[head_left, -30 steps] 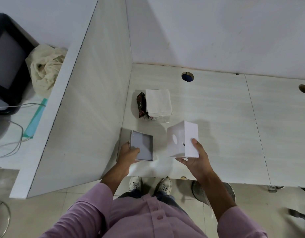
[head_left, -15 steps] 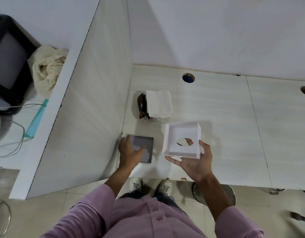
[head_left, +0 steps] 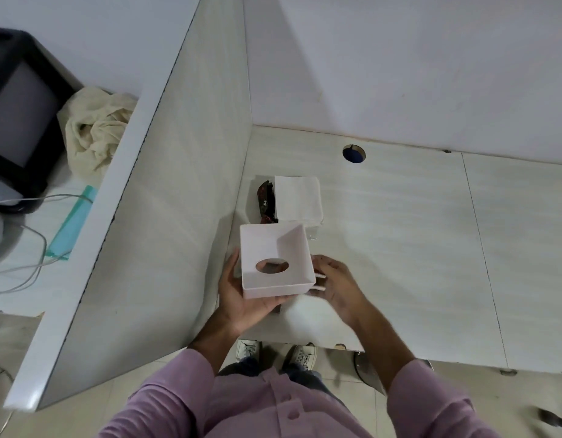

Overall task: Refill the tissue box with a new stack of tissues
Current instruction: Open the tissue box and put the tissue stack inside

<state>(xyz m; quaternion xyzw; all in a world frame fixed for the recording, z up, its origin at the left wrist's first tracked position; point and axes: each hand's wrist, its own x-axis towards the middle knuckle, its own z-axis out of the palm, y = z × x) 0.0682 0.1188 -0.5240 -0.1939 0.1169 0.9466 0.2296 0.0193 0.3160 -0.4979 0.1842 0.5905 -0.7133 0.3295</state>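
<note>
The white tissue box (head_left: 274,245) is held upside down above the desk's front edge, its open side up and the oval slot showing in its floor. My left hand (head_left: 238,295) grips it from below and on the left. My right hand (head_left: 335,279) hovers at the box's right wall, blurred, fingers spread, holding nothing. The new stack of white tissues (head_left: 298,199) lies in clear wrap on the desk just behind the box. The grey bottom plate (head_left: 277,309) is almost hidden beneath the box.
A dark red wrapper (head_left: 266,202) lies against the stack's left side. A tall partition (head_left: 165,197) walls the desk on the left. Cable holes (head_left: 354,153) sit near the back wall. Beyond the partition are a crumpled cloth (head_left: 96,134) and a monitor (head_left: 17,115).
The left hand let go of the grey plate on the desk and took the box. The box turned open side up and moved left over the plate. The right hand released it.
</note>
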